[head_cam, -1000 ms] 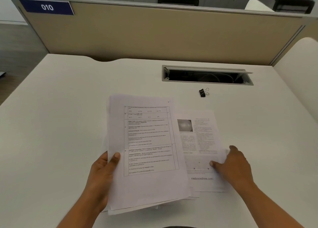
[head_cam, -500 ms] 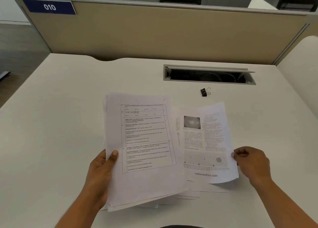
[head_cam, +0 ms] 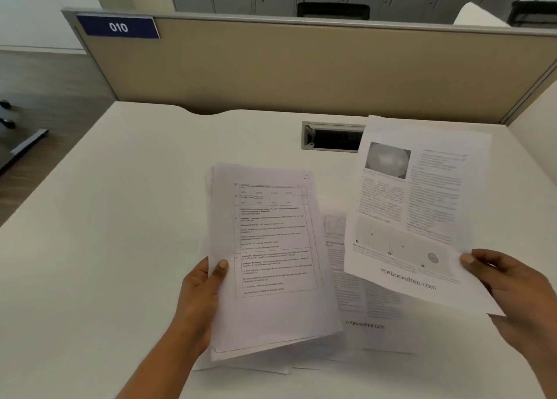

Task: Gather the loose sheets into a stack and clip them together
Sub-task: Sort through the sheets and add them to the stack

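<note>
My left hand (head_cam: 201,302) grips a small stack of printed sheets (head_cam: 271,257) by its left edge, thumb on top, held just above the white desk (head_cam: 105,248). My right hand (head_cam: 506,290) pinches the lower right corner of a single printed sheet (head_cam: 416,211) with a round picture at its top, lifted off the desk and tilted. More loose sheets (head_cam: 364,314) lie flat on the desk under and between the two held ones. The lifted sheet hides the spot where the black binder clip lay, so the clip is out of sight.
A cable slot (head_cam: 331,137) is cut into the desk behind the papers, partly covered by the lifted sheet. A beige partition (head_cam: 301,67) with a blue "010" label (head_cam: 119,27) closes the far edge. Floor shows at left.
My right hand went from pressing on the picture sheet to pinching its corner and lifting it up and to the right. The left hand still holds its stack. The view shifted left.
</note>
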The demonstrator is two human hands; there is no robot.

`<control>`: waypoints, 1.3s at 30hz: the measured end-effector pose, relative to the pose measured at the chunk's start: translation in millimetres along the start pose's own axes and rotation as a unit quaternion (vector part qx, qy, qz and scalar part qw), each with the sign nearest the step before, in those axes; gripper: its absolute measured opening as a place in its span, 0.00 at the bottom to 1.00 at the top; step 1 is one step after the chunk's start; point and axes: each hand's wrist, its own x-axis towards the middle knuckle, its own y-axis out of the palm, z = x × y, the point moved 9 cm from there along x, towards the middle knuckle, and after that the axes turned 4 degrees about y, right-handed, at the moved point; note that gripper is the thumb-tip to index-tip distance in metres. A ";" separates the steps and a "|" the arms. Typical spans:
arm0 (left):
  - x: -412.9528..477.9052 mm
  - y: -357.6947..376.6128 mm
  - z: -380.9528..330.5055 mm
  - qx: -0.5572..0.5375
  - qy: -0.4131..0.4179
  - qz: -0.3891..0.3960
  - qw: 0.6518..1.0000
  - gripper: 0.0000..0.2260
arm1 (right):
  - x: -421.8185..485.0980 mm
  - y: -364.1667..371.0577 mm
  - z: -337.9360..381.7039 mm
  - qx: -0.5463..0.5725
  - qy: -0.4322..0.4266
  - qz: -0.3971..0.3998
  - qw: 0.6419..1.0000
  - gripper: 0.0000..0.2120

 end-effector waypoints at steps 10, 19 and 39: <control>-11.7 41.1 -4.9 -0.008 -0.014 0.070 0.997 0.10 | -33.1 100.9 -22.8 -0.103 -0.013 0.118 0.988 0.04; -20.8 56.5 -9.8 -0.042 -0.030 0.098 0.994 0.10 | -31.2 114.0 -42.7 -0.166 -0.059 0.060 0.983 0.07; -21.3 68.8 -15.1 -0.017 -0.011 0.073 0.997 0.10 | -31.8 113.6 -50.1 -0.130 -0.065 0.095 0.985 0.07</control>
